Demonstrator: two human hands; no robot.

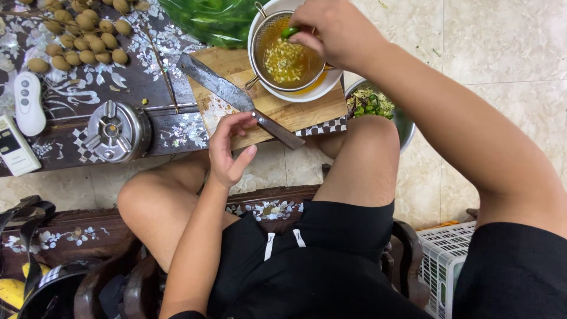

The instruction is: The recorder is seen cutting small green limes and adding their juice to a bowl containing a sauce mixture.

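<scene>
A seated person's right hand (336, 29) pinches a small green fruit (289, 32) between closed fingertips over a metal strainer (287, 56) full of pale seeds and pulp, which sits in a white bowl (313, 91) on a wooden cutting board (277, 106). The left hand (227, 147) hangs loosely open, fingers apart, just beside the handle of a big knife (236, 97) lying across the board.

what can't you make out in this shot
- Green fruit, head view: mostly covered by the right hand, so its kind is unclear.
- Bowl under the strainer: its contents are hidden by the strainer.
- Pan of green scraps: half hidden behind the knee.
- Left hand by the knife: touching the handle or not, cannot tell.
- Green bag: cut off by the top edge.
</scene>
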